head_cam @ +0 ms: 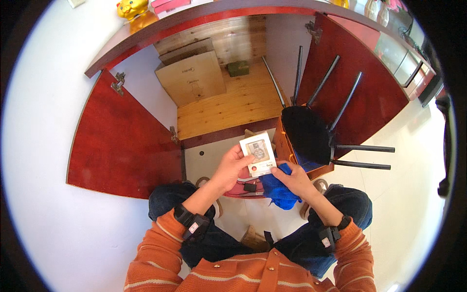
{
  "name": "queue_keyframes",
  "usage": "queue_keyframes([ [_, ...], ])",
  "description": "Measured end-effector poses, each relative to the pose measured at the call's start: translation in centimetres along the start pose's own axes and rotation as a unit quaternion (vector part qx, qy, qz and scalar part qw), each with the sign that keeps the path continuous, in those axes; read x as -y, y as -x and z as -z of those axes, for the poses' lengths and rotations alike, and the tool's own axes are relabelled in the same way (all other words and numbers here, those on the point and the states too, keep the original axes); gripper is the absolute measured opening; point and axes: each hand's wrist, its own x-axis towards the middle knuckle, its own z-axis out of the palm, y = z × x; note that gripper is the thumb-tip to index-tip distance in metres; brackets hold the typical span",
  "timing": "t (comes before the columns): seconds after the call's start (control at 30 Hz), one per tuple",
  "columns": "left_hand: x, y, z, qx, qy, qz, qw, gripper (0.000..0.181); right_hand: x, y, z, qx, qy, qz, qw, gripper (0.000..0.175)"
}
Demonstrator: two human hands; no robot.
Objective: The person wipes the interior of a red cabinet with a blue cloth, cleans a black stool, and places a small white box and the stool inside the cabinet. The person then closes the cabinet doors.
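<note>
Between my hands is a small white retail box, with a clear window showing a round metallic item and some print. My left hand grips its left edge, thumb across the front. A blue cloth hangs bunched from my right hand, whose thumb touches the box's lower right corner. Below the box, partly hidden by my hands, a pinkish-red tray or basin on the floor holds a black power adapter and cables.
A low cabinet stands with its red left door and right door open. Inside are a Midea cardboard box and a green box. An orange bag and a black round object with several rods sit at right. A gold pig figurine tops the cabinet.
</note>
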Motion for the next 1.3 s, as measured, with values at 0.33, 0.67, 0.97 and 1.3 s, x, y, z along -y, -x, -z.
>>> queue_keyframes([
  [0.33, 0.3, -0.9, -0.8, -0.079, -0.06, -0.02, 0.995, 0.033, -1.7, -1.3, -1.6, 0.032, -0.143, -0.133, 0.98, 0.033],
  [0.67, 1.4, -1.7, -0.5, -0.096, -0.054, -0.001, 0.994, 0.03, -1.6, -1.4, -2.0, 0.011, -0.186, -0.163, 0.969, 0.036],
  [0.97, 0.7, -2.6, -0.9, -0.159, -0.055, -0.012, 0.986, 0.021, 1.8, -1.3, -2.1, -0.156, -0.168, 0.179, 0.957, 0.028],
  [1.3, 0.5, -0.8, -3.1, -0.095, 0.097, 0.087, 0.987, 0.022, 0.3, -3.7, -4.4, -0.198, 0.271, 0.258, 0.906, 0.048],
])
